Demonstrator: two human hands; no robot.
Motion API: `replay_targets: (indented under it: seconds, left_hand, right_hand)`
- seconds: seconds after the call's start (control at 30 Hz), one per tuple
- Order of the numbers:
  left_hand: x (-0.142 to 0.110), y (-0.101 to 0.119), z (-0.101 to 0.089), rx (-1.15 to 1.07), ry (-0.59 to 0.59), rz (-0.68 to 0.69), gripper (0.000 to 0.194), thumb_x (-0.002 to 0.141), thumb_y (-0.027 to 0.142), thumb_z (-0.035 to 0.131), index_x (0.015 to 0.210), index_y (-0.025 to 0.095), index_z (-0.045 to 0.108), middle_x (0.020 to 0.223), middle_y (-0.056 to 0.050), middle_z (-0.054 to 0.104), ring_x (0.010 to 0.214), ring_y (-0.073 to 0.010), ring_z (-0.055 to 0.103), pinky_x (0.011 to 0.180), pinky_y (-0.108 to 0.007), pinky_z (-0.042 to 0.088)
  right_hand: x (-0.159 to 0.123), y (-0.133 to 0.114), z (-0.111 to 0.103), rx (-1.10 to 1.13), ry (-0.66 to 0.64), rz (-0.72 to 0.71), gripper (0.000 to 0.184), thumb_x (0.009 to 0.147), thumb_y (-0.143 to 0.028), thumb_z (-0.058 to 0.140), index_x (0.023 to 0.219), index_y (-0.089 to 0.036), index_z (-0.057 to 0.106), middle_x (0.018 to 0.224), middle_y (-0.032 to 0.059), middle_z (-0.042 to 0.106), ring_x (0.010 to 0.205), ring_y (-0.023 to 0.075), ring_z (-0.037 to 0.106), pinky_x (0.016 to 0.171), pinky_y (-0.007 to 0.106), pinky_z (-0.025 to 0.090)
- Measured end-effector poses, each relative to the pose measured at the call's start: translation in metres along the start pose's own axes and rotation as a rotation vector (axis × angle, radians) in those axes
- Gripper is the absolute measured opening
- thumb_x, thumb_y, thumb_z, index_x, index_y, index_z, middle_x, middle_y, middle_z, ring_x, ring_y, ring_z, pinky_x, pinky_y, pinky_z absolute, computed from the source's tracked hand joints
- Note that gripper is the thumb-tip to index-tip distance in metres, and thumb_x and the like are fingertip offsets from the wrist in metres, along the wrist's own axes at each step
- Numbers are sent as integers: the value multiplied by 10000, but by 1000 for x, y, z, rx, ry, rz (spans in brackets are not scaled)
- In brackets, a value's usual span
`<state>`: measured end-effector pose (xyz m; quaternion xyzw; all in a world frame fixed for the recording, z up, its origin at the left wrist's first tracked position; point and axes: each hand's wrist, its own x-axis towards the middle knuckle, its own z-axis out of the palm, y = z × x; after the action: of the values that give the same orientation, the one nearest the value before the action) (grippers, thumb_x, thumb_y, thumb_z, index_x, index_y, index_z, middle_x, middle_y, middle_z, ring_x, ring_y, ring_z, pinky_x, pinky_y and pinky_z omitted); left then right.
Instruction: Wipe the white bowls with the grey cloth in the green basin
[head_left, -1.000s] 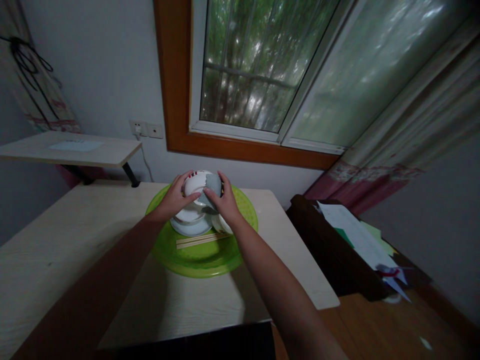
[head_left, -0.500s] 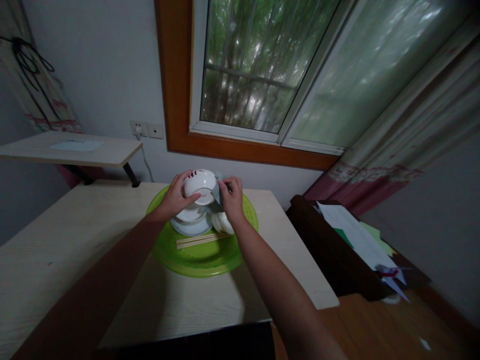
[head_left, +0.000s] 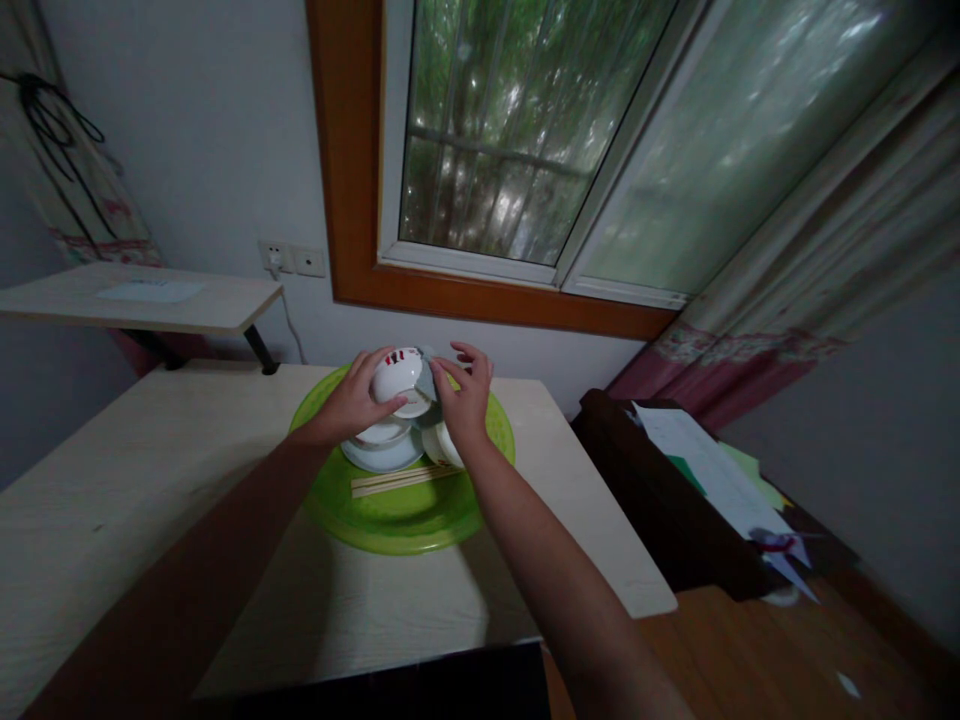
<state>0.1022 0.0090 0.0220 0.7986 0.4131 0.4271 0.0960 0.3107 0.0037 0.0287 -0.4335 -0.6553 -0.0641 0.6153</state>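
Note:
My left hand [head_left: 358, 400] grips a white bowl [head_left: 394, 380] with red and dark marks near its rim. The bowl is tipped on its side above a green tray [head_left: 420, 530]. In my right hand [head_left: 463, 395] a grey-blue cloth [head_left: 427, 382] is pinched against the bowl's right side; some of my fingers stand off it. Below the bowl are stacked white dishes [head_left: 382, 455]. A small white cup or bowl [head_left: 439, 445] lies beside them, partly behind my right wrist. Pale chopsticks [head_left: 397, 482] lie across the tray in front of the dishes.
The tray stands on a light wooden table [head_left: 150, 480]. A raised shelf [head_left: 225, 305] with a paper on it is at the left. Behind are the wall and a window [head_left: 495, 150]. A dark cabinet [head_left: 637, 480] with papers stands at the right.
My right hand has shifted off the bowl's outer face to its right edge, drawing the cloth along. The bowl has turned a little in my left hand, and its marks now face me more.

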Motion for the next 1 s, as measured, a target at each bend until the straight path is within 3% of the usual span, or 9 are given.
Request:
replay_targets:
  seconds: [0.17, 0.27, 0.47, 0.67, 0.77, 1.0]
  left_hand:
    - [0, -2, 2, 38, 9, 42, 769, 811, 437, 723, 1471, 200, 407, 1325, -128, 533, 1245, -281, 551, 1122, -458, 443]
    - [-1, -3, 4, 72, 18, 37, 783, 804, 412, 725, 1480, 197, 394, 1304, -130, 533, 1221, -285, 560, 1103, -464, 459]
    - [-1, 3, 1, 101, 54, -9, 774, 823, 480, 707, 1482, 222, 394, 1297, -123, 531, 1202, -291, 578, 1063, -456, 489]
    - [1, 4, -2, 100, 103, -63, 798, 806, 505, 723, 1483, 249, 387, 1326, -113, 519, 1262, -296, 551, 1106, -461, 460]
    - [1, 4, -1, 108, 87, -59, 803, 807, 511, 720, 1486, 242, 384, 1335, -119, 518, 1263, -295, 553, 1103, -455, 464]
    - [-2, 3, 3, 209, 52, -22, 778, 825, 452, 691, 1492, 195, 385, 1287, -142, 543, 1180, -314, 607, 1017, -448, 519]
  right_hand:
    - [0, -12, 2, 53, -246, -195, 294, 1029, -275, 519, 1248, -288, 715, 1271, 50, 710, 1189, 215, 598, 1078, 452, 469]
    - [-1, -19, 4, 74, -319, -257, 352, 1032, -266, 492, 1346, -269, 653, 1370, 52, 666, 1285, 214, 558, 1136, 456, 440]
    - [-2, -17, 3, 77, -319, -136, 392, 1048, -294, 431, 1399, -272, 603, 1435, 61, 618, 1362, 204, 526, 1188, 462, 396]
    - [-4, -2, 5, 105, -241, 66, 424, 1059, -386, 383, 1335, -218, 657, 1348, 113, 677, 1261, 230, 615, 1123, 462, 459]
    - [-4, -3, 3, 86, -249, 28, 413, 1061, -365, 379, 1319, -223, 668, 1346, 101, 679, 1259, 224, 609, 1124, 461, 451]
    - [-3, -21, 0, 66, -365, -227, 379, 1027, -282, 453, 1354, -262, 642, 1441, 44, 615, 1343, 224, 510, 1170, 486, 407]
